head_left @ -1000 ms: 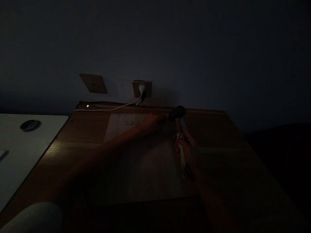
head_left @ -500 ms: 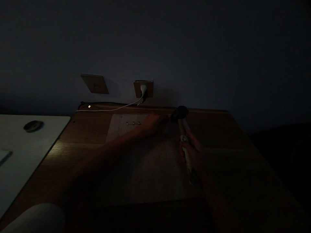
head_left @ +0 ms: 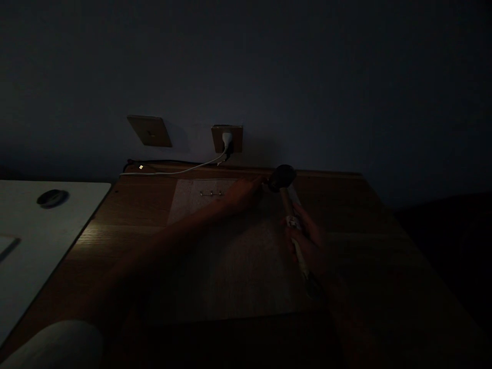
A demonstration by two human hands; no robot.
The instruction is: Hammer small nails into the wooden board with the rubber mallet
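Observation:
In the head view my right hand [head_left: 307, 238] is wrapped round the handle of a hammer [head_left: 283, 177] with a thick dark head and a pale, partly wrapped handle. The hammer is tilted, its head up and to the left, right beside the fingertips of my left hand [head_left: 242, 195]. Those fingers are pinched together over a pale board [head_left: 238, 266]; whatever they hold is too dark to make out. Left of that hand, a short row of small nails [head_left: 211, 193] stands upright near the board's far edge.
The board lies on a wooden table [head_left: 369, 246] against a wall. At the back, a white cable [head_left: 165, 173] runs to a plug in a wall socket [head_left: 237, 139]. A second wall plate [head_left: 149, 131] is further left. A white surface [head_left: 49, 230] with a dark round object [head_left: 53, 198] adjoins at left.
The hammer head has shifted slightly left toward my left fingertips, and my right hand has moved a little to the right. My left hand has stayed almost where it was.

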